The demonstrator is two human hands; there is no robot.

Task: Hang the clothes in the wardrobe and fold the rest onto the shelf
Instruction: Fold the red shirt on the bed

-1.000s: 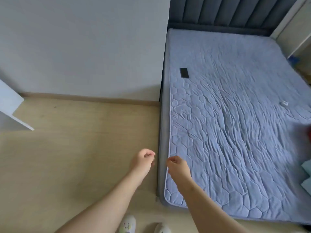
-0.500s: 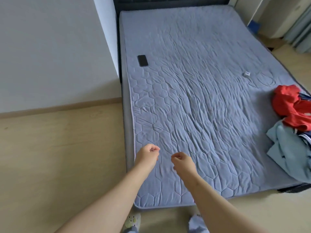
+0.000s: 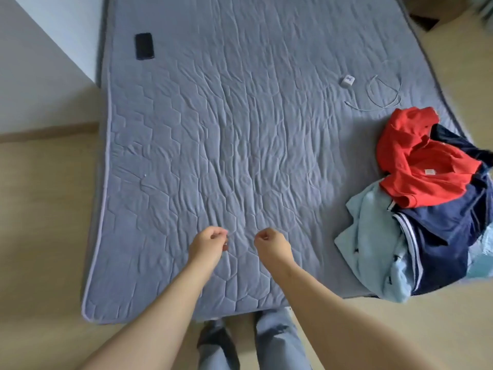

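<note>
A pile of clothes lies on the near right corner of the bed (image 3: 213, 124): a red garment (image 3: 418, 161) on top, a navy garment with white stripes (image 3: 448, 236) under it, and a light blue one (image 3: 373, 236) hanging over the foot edge. My left hand (image 3: 209, 245) and my right hand (image 3: 272, 245) hover side by side over the foot of the bed, well left of the pile. Both have their fingers curled in and hold nothing. No wardrobe or shelf is in view.
A black phone (image 3: 144, 45) lies near the bed's far left edge. A white charger plug (image 3: 347, 81) and a loose cable (image 3: 384, 98) lie behind the clothes. A white wall (image 3: 40, 84) flanks the bed on the left, with wooden floor (image 3: 45, 236) around it.
The view has swung right and come square to the foot of the bed, bringing the clothes pile fully into sight. Both hands stay curled and empty, now over the quilt.
</note>
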